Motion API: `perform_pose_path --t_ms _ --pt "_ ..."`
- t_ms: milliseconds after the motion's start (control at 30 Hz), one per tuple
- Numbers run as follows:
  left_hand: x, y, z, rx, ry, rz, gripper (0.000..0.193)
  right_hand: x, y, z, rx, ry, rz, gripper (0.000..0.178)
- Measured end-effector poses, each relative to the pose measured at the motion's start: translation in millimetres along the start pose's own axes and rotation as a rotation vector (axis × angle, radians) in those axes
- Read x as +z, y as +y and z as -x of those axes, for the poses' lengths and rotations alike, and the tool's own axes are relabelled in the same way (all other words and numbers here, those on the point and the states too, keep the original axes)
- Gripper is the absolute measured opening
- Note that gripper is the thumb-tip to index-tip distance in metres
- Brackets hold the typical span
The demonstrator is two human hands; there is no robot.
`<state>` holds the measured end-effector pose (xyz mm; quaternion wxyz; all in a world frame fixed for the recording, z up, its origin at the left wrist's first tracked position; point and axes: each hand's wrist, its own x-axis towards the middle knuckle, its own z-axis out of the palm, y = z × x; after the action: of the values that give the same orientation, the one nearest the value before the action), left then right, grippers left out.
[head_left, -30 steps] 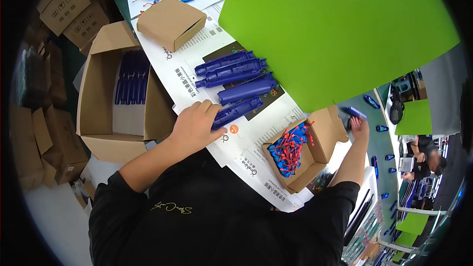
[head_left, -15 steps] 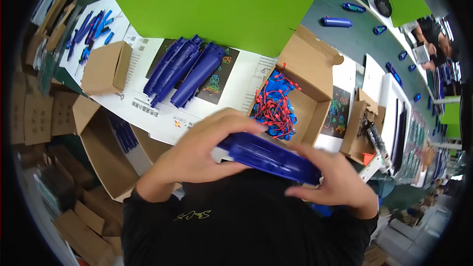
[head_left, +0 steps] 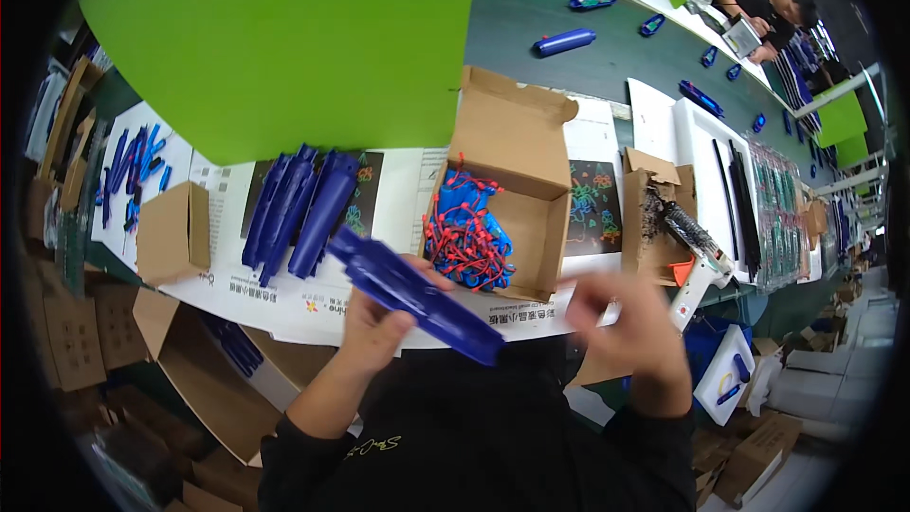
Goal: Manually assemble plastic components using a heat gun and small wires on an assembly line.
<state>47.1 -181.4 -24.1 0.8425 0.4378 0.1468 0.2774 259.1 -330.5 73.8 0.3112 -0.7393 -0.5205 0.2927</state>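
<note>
My left hand (head_left: 374, 327) is closed around a long dark-blue plastic half-shell (head_left: 417, 298), which slants down to the right in front of me. Apart from the shell, my right hand (head_left: 630, 327) is raised near the table's front edge. Motion smears its fingers, so what they do or hold cannot be made out. Between and beyond my hands stands an open cardboard box (head_left: 538, 228) with blue cells on red-plugged wires (head_left: 469, 237) heaped in its left part. Several more blue shells (head_left: 301, 213) lie side by side left of the box.
A green panel (head_left: 284, 47) rises behind the shells. A small carton (head_left: 175, 232) stands at left, with a large open carton (head_left: 204, 360) below the table. At right are a white tool with an orange trigger (head_left: 701, 277) and a conveyor (head_left: 607, 52) bearing blue parts. A person (head_left: 758, 9) sits far right.
My right hand has let go of the blue shell and moved away from it. The left hand keeps the shell, now tilted more steeply. The whole view has turned to the right.
</note>
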Motion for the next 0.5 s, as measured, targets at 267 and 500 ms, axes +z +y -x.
perform_pose_path --t_ms 267,500 --pt "-71.8 -34.8 5.6 -0.057 0.022 0.244 0.064 -87.0 163.5 -291.2 0.169 0.597 0.412 0.039" --pt "-70.5 -35.9 5.5 -0.059 0.152 0.428 0.06 -81.0 182.1 -334.8 0.747 0.631 0.429 0.053"
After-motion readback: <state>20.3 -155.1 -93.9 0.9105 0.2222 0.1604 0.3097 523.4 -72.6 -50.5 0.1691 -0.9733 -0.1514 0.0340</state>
